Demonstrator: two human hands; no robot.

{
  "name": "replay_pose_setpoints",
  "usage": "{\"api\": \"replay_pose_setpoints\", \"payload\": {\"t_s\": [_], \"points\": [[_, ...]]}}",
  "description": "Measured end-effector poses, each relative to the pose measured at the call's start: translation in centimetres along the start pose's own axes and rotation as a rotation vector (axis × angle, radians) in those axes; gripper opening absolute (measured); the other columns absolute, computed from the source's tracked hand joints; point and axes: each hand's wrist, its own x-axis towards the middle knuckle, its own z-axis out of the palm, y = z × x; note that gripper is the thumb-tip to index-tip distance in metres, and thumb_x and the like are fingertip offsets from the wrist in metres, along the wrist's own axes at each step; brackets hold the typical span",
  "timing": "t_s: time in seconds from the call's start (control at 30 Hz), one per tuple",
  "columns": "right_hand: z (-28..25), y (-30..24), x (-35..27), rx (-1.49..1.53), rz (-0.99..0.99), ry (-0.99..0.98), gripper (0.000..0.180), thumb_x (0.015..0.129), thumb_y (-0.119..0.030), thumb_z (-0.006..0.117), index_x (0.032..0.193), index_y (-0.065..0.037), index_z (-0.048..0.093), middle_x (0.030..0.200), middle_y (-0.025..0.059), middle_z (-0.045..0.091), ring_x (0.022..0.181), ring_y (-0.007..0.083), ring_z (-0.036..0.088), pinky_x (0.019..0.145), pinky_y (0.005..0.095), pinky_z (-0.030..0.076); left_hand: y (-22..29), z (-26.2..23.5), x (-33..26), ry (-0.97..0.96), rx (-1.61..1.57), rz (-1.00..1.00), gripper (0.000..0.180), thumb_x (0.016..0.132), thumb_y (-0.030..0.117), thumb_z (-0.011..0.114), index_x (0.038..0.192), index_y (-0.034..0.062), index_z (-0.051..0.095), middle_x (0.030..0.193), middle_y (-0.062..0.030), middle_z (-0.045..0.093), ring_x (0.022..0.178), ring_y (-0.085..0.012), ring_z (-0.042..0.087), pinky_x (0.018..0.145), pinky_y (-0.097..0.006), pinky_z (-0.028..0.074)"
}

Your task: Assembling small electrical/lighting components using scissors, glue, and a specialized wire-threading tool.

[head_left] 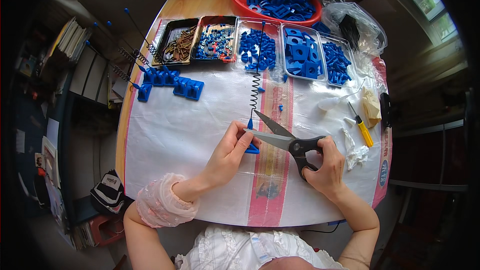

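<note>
Between the thumb and fingers of my left hand point(231, 146) is a small blue plastic base point(253, 149), mostly hidden by the fingers. From it a black coiled spring wire point(254, 92) with a blue cone at its foot rises toward the trays. My right hand point(327, 166) grips the black handles of a pair of scissors point(296, 146). Their blades are spread; the lower blade reaches my left fingertips and the upper one points at the wire just above the blue cone. Whether a blade touches the part, I cannot tell.
Trays of screws point(181, 42), small nuts point(215, 42) and blue parts point(257, 50) line the far side, before a red basin point(240, 7) of blue pieces. Finished-looking spring units point(165, 77) stand at left. A yellow-handled screwdriver point(364, 131), glue bottle point(328, 103) and crumpled tissue point(355, 152) lie right.
</note>
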Motion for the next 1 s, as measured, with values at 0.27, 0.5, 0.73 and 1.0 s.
{"api": "replay_pose_setpoints", "payload": {"t_s": [0.27,0.5,0.73,1.0], "points": [[-0.02,-0.15,0.03,-0.009,0.001,0.008,0.05,0.054,-0.004,0.077,0.097,-0.002,0.05,0.084,0.0128,0.057,0.071,0.0303,0.061,0.061,0.0383,0.049,-0.17,0.09,-0.06,0.014,-0.03,-0.004,0.022,0.112,0.024,0.04,0.11,0.0029,0.046,0.099,-0.0055,0.059,0.096,-0.0113,0.057,0.094,-0.027,0.047],[0.01,-0.3,0.09,-0.006,-0.011,0.012,0.05,0.054,-0.004,0.078,0.096,-0.002,0.05,0.083,0.0127,0.056,0.07,0.0302,0.06,0.06,0.0384,0.048,-0.24,0.39,-0.31,0.032,-0.086,-0.02,0.023,0.112,0.025,0.04,0.112,0.003,0.047,0.1,-0.0051,0.059,0.098,-0.0105,0.056,0.094,-0.027,0.047],[0.04,-0.29,0.09,-0.019,-0.021,0.02,0.05,0.054,-0.004,0.078,0.096,-0.002,0.05,0.083,0.0123,0.056,0.069,0.0297,0.06,0.059,0.0381,0.048,-0.41,0.48,-0.35,0.031,-0.126,-0.021,0.024,0.112,0.025,0.04,0.117,0.0029,0.045,0.102,-0.0058,0.058,0.099,-0.0111,0.056,0.094,-0.027,0.047],[0.09,-0.28,0.06,-0.012,-0.023,0.025,0.05,0.054,-0.004,0.077,0.096,-0.002,0.05,0.082,0.0123,0.056,0.069,0.0296,0.06,0.059,0.0382,0.048,-0.11,0.47,-0.35,0.025,-0.046,0.007,0.024,0.112,0.025,0.039,0.117,0.0025,0.045,0.102,-0.0062,0.058,0.098,-0.0112,0.056,0.093,-0.027,0.047]]}}
